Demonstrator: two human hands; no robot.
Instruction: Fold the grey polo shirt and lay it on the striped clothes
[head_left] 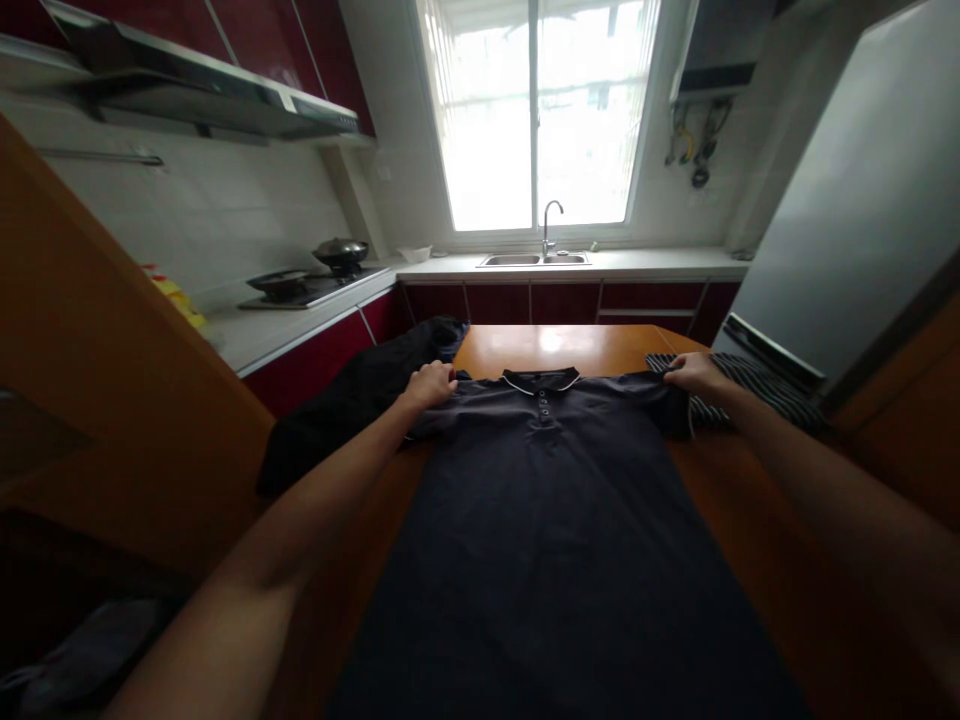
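Navy-black fabric makes up one short-sleeved polo shirt, spread front up over the middle of the orange-brown tabletop, its single white-edged collar toward the far edge and three buttons visible below. Two hands grip it: the left hand, fingers curled nearly closed, has one sleeve by its upper edge; the right hand pinches the other sleeve between thumb and fingers. Along the left edge lies one heap of black clothing, its pieces too dark to count. One striped garment lies near the far right corner.
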